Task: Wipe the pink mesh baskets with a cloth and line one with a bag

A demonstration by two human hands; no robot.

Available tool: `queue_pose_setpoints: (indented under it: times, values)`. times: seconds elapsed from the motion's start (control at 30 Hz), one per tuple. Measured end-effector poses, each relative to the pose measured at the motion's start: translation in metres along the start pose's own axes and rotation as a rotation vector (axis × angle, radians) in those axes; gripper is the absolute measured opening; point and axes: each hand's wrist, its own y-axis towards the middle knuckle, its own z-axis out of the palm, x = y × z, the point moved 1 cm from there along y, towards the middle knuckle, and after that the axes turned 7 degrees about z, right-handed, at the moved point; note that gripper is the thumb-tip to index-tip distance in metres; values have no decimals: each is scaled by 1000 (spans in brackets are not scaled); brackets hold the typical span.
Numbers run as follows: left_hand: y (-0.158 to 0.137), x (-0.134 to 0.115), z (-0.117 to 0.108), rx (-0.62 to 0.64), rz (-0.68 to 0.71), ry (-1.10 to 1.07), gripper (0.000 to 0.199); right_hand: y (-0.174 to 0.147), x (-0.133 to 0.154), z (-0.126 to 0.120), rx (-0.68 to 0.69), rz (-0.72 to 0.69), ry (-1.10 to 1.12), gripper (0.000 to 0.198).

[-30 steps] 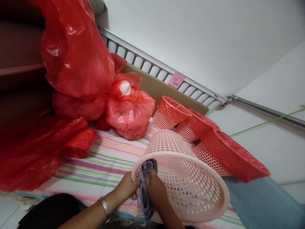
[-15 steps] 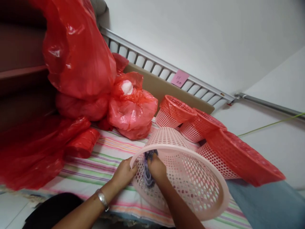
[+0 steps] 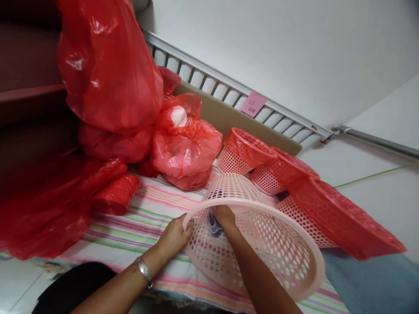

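Observation:
A pale pink perforated plastic basket (image 3: 314, 261) lies tipped on its side, its wide mouth facing me. My left hand (image 3: 175, 235) grips the left part of its rim, thumb over the edge. Inside the basket, my right hand (image 3: 225, 218) is closed around a bunched purple-grey cloth (image 3: 214, 224) against the upper left inner wall. Part of the cloth and the right fingertips are hidden behind the rim and the hand.
Several pink baskets lined with red plastic bags (image 3: 340, 213) stand at right. Stuffed red bags (image 3: 186, 152) and a red bag roll (image 3: 114, 196) are at left. A striped sheet (image 3: 137, 226) covers the bed, with a metal rail (image 3: 229, 74) behind. A black round object (image 3: 77, 288) sits below.
My right hand has pushed the cloth deeper into the basket. My left hand keeps its hold on the rim. The whole view has shifted slightly.

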Motion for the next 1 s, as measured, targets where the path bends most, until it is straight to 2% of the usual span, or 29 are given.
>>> queue_pose_setpoints:
  times: [0.2,0.37,0.5,0.6,0.87,1.0]
  values:
    - [-1,4,2,-35,20,-17,26,-75,8,5,10,-61,29,38]
    - [-2,5,1,-34,20,-65,25,-148,7,12,13,-212,49,37]
    - [-3,2,-1,-20,7,-15,23,-171,-1,12,40,-313,10,39]
    - [-2,0,-2,-14,11,38,23,-153,-3,6,43,-291,-10,38]
    - [2,-10,-6,31,20,106,26,-41,3,-5,-34,-49,-83,37]
    - [1,-12,-8,35,1,82,28,-3,1,-10,-56,-37,-95,39]
